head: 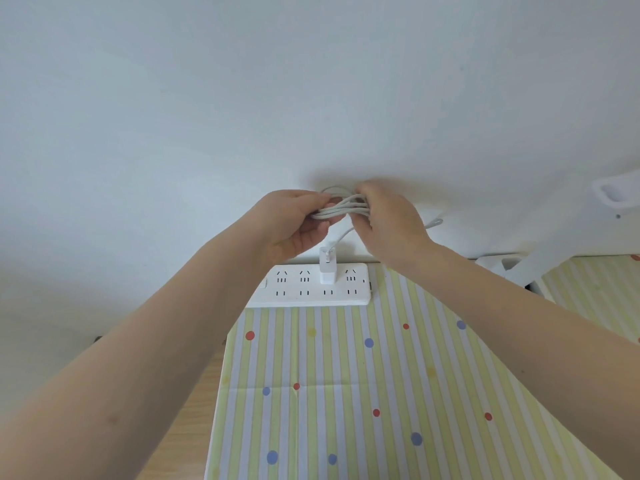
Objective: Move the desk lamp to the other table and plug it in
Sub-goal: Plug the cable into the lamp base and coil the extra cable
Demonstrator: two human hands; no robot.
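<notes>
A white power adapter [327, 269] sits plugged into the white power strip [311, 296] at the table's far edge by the wall. Its white cable [341, 209] is gathered in a coiled bundle above the strip. My left hand [294, 223] grips the bundle's left end, and my right hand [388, 223] grips its right end. One strand runs from the bundle down to the adapter, and another trails off to the right. The white desk lamp [540, 268] stands at the right edge, only its arm and base partly in view.
The table wears a striped green and lilac cloth [363, 393] with coloured dots. A white wall [277, 98] rises right behind the strip. Bare wood of the table [194, 420] shows at the lower left.
</notes>
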